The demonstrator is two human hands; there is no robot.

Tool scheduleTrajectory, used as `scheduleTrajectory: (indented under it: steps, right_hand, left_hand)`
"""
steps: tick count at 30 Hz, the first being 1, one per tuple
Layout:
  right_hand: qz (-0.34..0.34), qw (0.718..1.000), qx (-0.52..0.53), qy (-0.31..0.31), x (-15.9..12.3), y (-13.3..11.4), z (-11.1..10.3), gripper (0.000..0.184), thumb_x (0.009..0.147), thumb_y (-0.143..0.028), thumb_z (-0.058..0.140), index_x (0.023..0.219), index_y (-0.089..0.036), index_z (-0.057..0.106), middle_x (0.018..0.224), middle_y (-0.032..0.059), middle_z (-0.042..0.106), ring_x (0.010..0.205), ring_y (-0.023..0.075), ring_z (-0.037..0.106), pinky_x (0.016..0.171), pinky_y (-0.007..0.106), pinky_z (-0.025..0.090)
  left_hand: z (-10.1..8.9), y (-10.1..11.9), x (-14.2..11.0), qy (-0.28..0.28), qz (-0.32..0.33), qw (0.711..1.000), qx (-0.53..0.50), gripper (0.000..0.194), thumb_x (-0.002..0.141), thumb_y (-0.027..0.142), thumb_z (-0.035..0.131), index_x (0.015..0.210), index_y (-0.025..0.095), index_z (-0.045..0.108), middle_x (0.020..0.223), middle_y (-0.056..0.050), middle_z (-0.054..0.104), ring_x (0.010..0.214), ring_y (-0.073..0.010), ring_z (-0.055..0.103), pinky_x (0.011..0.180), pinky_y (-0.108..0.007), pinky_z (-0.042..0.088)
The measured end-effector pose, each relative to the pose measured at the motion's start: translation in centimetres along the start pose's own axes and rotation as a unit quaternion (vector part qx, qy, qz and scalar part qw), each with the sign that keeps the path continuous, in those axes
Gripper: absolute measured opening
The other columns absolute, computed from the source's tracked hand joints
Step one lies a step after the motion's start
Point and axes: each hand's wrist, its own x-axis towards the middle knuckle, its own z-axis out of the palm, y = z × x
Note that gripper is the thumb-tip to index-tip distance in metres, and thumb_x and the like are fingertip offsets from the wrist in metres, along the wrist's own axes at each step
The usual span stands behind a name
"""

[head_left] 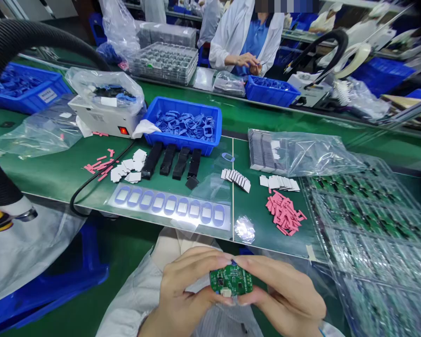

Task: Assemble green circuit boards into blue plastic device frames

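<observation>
While the left hand (182, 292) and right hand (282, 292) pinch a green circuit board (231, 280), blue frames fill the crate ahead

The board is held just beyond the near edge of the tabletop (263, 220), close to the camera and well apart from everything else. Both hands are narrowed onto its sides, thumbs and fingertips gripping the edges and leaving most of the component face open to view. A small white connector (226, 292) sits at its lower edge. From this grip, the step in hand looks like checking the board. The next move calls for keeping fingers off the components and freeing one hand before reaching for any part.

Straight ahead, a blue plastic crate (175, 140) is heaped with blue oval frames (185, 126). Just left of it stands a white machine with a red switch (105, 117), partly covered by a clear plastic bag. A second blue crate (28, 86) at far left holds blue pieces, too blurred to identify. On the right, clear blister trays (365, 210) carry rows of green boards, and a clear bag (287, 152) holds a stack of grey sheets. Pink strips (284, 213), white pads (279, 183) and black strips (171, 161) lie loose on the tabletop. Across the line, a co-worker's hands (243, 61) work near a third blue crate (272, 91).
</observation>
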Motion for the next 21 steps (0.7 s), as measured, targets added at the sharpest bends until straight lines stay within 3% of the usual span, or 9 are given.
scheduleTrajectory:
  steps: [2,4,7,9,11,13,16,19,21]
  right_hand:
    - [0.052,0.997,0.058,0.001,0.1,0.0,0.2,0.039,0.077,-0.032,0.074,0.115,-0.034,0.067,0.090,0.0020,0.078,0.073,0.0177,0.074,0.064,0.021,0.062]
    - [0.149,0.980,0.133,-0.016,0.5,0.2,0.4,0.031,0.075,-0.033,0.076,0.106,-0.032,0.072,0.086,0.0028,0.077,0.068,0.0164,0.073,0.059,0.020,0.061]
    - [0.313,0.921,0.232,-0.024,2.6,2.1,0.3,0.026,0.072,-0.035,0.078,0.095,-0.023,0.075,0.072,0.0037,0.074,0.059,0.0146,0.070,0.052,0.020,0.058]
    - [0.393,0.882,0.259,0.025,5.4,4.6,0.0,0.033,0.066,-0.033,0.083,0.093,-0.017,0.074,0.068,0.0037,0.072,0.062,0.0164,0.070,0.053,0.022,0.058]
    - [0.393,0.881,0.249,0.087,9.3,8.1,-0.5,0.035,0.071,-0.030,0.079,0.101,-0.016,0.069,0.079,0.0040,0.072,0.072,0.0168,0.070,0.062,0.026,0.058]
    - [0.384,0.881,0.233,0.146,13.5,11.8,-1.1,0.028,0.084,-0.028,0.068,0.107,-0.014,0.063,0.095,0.0050,0.069,0.081,0.0158,0.068,0.072,0.031,0.057]
    - [0.366,0.878,0.224,0.211,18.8,16.3,-1.7,0.031,0.091,-0.032,0.057,0.118,-0.016,0.056,0.117,0.0074,0.061,0.097,0.0195,0.063,0.081,0.040,0.054]
    - [0.343,0.885,0.213,0.231,21.0,18.5,-1.8,0.034,0.091,-0.033,0.057,0.120,-0.017,0.054,0.121,0.0081,0.058,0.102,0.0211,0.061,0.084,0.042,0.053]
    - [0.332,0.897,0.196,0.216,20.7,18.8,-1.5,0.034,0.091,-0.033,0.057,0.121,-0.017,0.054,0.121,0.0082,0.058,0.102,0.0212,0.061,0.085,0.043,0.053]
  left_hand:
    - [0.0,-0.2,0.1,0.006,0.012,1.000,0.018,0.032,0.073,0.031,0.077,0.103,0.021,0.072,0.088,-0.005,0.080,0.079,-0.0176,0.074,0.076,-0.022,0.060]
    - [-0.2,-0.5,0.1,0.003,0.032,0.998,0.059,0.028,0.078,0.032,0.073,0.104,0.021,0.071,0.091,-0.005,0.078,0.082,-0.0170,0.073,0.078,-0.022,0.060]
    - [-0.8,-1.7,-0.2,-0.007,0.043,0.981,0.187,0.045,0.084,0.030,0.066,0.127,0.023,0.057,0.107,-0.008,0.075,0.097,-0.0202,0.070,0.086,-0.028,0.058]
    - [-1.5,-3.1,-0.4,-0.027,0.021,0.953,0.301,0.061,0.085,0.029,0.064,0.140,0.021,0.041,0.118,-0.011,0.071,0.109,-0.0246,0.066,0.089,-0.035,0.057]
    - [-2.3,-4.8,-0.8,-0.068,0.022,0.912,0.403,0.058,0.085,0.025,0.062,0.139,0.021,0.042,0.126,-0.012,0.067,0.117,-0.0280,0.062,0.089,-0.041,0.057]
    - [-3.0,-6.6,-1.3,-0.107,0.070,0.872,0.473,0.043,0.086,0.020,0.059,0.129,0.021,0.053,0.126,-0.010,0.067,0.118,-0.0290,0.061,0.090,-0.044,0.057]
    - [-3.4,-8.7,-2.1,-0.134,0.120,0.822,0.540,0.042,0.087,0.015,0.054,0.130,0.017,0.053,0.128,-0.010,0.066,0.117,-0.0284,0.062,0.090,-0.043,0.056]
    - [-3.1,-9.8,-2.9,-0.123,0.120,0.793,0.584,0.045,0.086,0.009,0.049,0.131,0.018,0.053,0.130,-0.007,0.065,0.118,-0.0282,0.061,0.091,-0.043,0.054]
    - [-2.8,-10.3,-3.2,-0.100,0.116,0.792,0.590,0.045,0.086,0.007,0.047,0.129,0.021,0.055,0.129,-0.005,0.066,0.116,-0.0267,0.062,0.091,-0.042,0.052]
